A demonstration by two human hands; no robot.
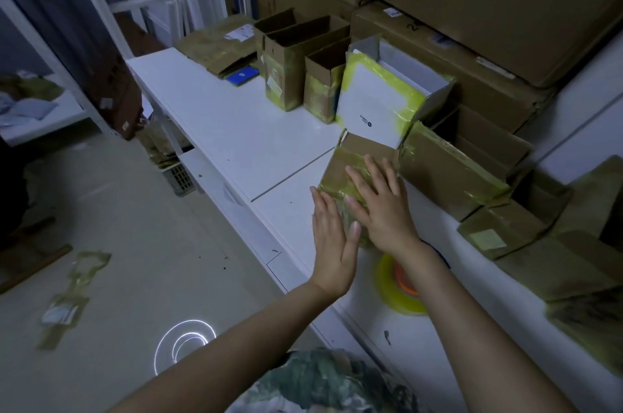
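A small brown cardboard box [340, 173] wrapped in yellowish tape lies on the white table [236, 129], with an open flap at its far end. My right hand [381, 206] lies flat on its top, fingers straight and spread. Against the box's near left side presses my left hand [332, 244], fingers straight and together. A roll of yellow tape [399, 291] with an orange core sits on the table just under my right forearm.
A white box [381, 99] with yellow-taped edges stands open behind the small box. Several open brown boxes [293, 65] stand further left, and taped boxes [448, 169] crowd the right. Large cartons [472, 1] are stacked behind. Tape scraps [67, 298] litter the floor.
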